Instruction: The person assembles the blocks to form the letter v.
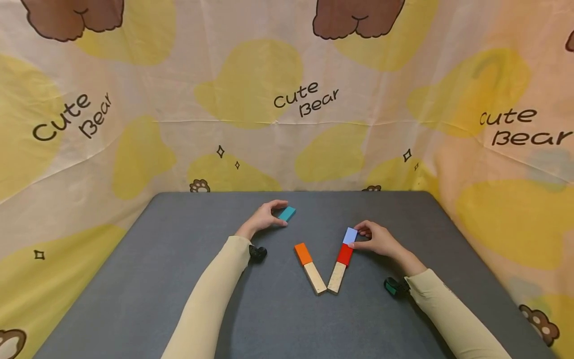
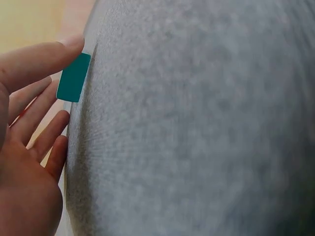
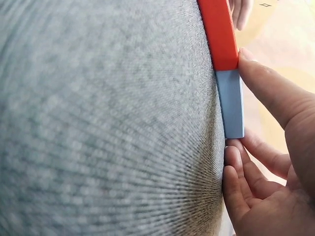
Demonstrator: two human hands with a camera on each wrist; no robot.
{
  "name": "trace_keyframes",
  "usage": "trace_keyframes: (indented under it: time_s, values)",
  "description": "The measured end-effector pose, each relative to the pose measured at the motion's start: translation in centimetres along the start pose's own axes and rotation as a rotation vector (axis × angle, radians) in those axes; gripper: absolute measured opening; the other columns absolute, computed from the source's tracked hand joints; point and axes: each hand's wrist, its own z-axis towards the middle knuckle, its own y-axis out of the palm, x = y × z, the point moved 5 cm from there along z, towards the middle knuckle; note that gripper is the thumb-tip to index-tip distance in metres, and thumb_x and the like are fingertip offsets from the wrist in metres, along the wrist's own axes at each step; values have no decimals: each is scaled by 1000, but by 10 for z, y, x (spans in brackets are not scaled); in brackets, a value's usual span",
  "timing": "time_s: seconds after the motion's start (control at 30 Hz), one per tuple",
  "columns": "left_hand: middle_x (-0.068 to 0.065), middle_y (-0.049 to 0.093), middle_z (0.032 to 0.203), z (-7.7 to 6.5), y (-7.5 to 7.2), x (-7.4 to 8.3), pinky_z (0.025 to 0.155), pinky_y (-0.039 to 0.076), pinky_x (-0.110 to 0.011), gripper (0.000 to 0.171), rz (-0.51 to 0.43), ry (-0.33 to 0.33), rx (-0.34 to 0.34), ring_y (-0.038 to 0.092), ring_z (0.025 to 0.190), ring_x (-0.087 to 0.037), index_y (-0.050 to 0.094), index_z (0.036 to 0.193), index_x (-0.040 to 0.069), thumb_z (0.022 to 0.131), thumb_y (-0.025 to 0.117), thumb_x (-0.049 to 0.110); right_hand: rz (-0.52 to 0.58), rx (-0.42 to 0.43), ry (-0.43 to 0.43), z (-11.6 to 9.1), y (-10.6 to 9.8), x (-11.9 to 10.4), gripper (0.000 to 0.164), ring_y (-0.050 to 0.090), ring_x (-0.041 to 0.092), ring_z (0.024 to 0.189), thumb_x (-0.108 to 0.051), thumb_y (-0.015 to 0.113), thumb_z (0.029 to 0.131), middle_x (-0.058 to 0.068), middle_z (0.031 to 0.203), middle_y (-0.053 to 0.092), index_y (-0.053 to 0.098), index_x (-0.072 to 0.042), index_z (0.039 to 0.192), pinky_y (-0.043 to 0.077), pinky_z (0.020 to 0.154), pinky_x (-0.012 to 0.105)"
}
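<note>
At the back of the table, my left hand (image 1: 264, 215) holds a teal block (image 1: 287, 214) between thumb and fingers. The left wrist view shows the thumb over one end of this teal block (image 2: 74, 77), close to the table surface. My right hand (image 1: 378, 240) holds a light blue block (image 1: 350, 235), its thumb by the joint with a red block (image 1: 344, 255) and its fingers around the far end. In the right wrist view the light blue block (image 3: 230, 103) lies end to end with the red block (image 3: 219, 34). A plain wooden block (image 1: 336, 277) continues that line.
Left of that line, an orange block (image 1: 303, 254) meets another wooden block (image 1: 315, 278) end to end. The two lines form a V whose point faces me. A grey table (image 1: 179, 279) lies beneath, with a bear-print cloth (image 1: 251, 89) hanging behind and beside it.
</note>
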Motion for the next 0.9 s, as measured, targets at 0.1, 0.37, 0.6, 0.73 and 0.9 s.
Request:
trace_keyframes:
  time_s: [0.1, 0.37, 0.6, 0.73, 0.9]
  values:
    - [-6, 49, 141, 2, 2, 0, 108, 33, -45, 72, 9, -1, -12, 43, 131, -24, 46, 140, 12, 77, 80, 13, 2, -3, 3, 0, 0, 1, 60, 57, 30, 105, -40, 78, 76, 17, 115, 60, 57, -2, 117, 46, 94, 49]
    - [-6, 48, 142, 7, 4, 1, 107, 34, -45, 73, 39, 18, -45, 43, 130, -24, 45, 141, 13, 76, 80, 13, 5, -3, 10, 0, 0, 2, 60, 57, 30, 105, -41, 78, 76, 17, 116, 60, 57, -2, 117, 46, 94, 49]
    - [-6, 46, 144, 5, 2, 5, 108, 32, -47, 73, 44, 24, -76, 42, 130, -27, 44, 142, 13, 77, 77, 6, 4, 1, 3, -1, -1, 2, 60, 57, 31, 105, -40, 78, 76, 17, 116, 60, 57, -3, 117, 46, 94, 49]
    - [-5, 46, 145, 5, 2, 5, 107, 33, -47, 73, 57, 17, -82, 42, 130, -27, 44, 142, 14, 78, 76, 4, 3, 4, 2, -1, 0, 1, 60, 57, 30, 104, -41, 78, 75, 17, 115, 60, 58, -3, 116, 46, 93, 49]
    - [-4, 45, 145, 6, 3, 2, 106, 33, -47, 70, 85, 7, -74, 42, 129, -26, 45, 142, 17, 79, 74, 6, 4, 7, 6, -1, 0, 1, 59, 57, 30, 104, -42, 78, 75, 16, 114, 60, 58, -4, 116, 46, 93, 48]
